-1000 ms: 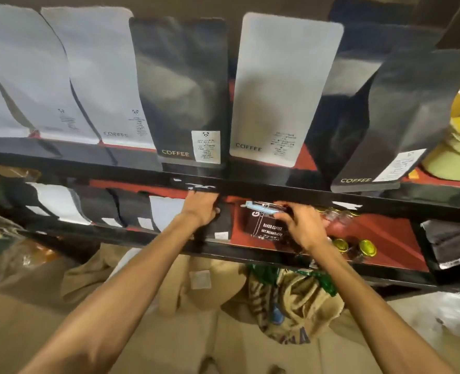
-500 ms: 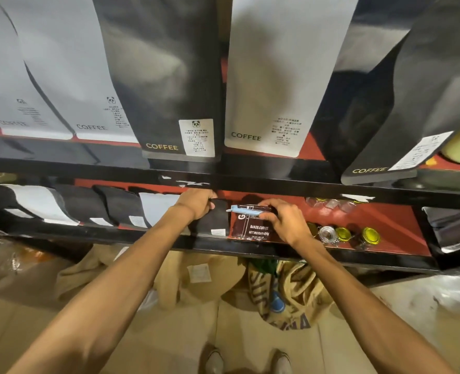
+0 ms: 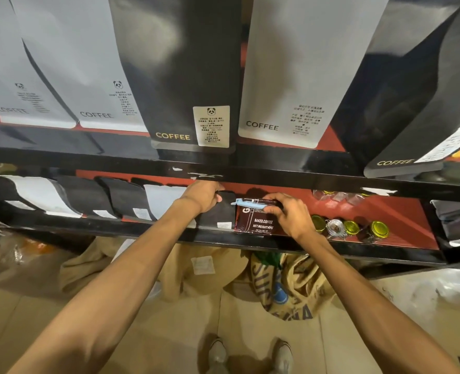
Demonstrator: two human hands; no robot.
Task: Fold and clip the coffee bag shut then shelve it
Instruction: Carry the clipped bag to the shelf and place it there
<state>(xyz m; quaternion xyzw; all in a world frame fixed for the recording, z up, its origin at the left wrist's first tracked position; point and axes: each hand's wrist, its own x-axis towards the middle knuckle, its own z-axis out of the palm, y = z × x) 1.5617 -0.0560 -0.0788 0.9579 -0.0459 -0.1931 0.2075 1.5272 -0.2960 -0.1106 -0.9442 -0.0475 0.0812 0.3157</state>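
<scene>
One dark-red coffee bag (image 3: 255,222), folded top under pale-blue clip (image 3: 250,204).

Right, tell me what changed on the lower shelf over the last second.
The dark red coffee bag went from held tilted to standing upright on the lower shelf, beside the black bag. The right hand has stayed on its top, fingers by the blue clip. The left hand still holds the black bag. The clip stayed on; the jars and upper bags did not move.
</scene>
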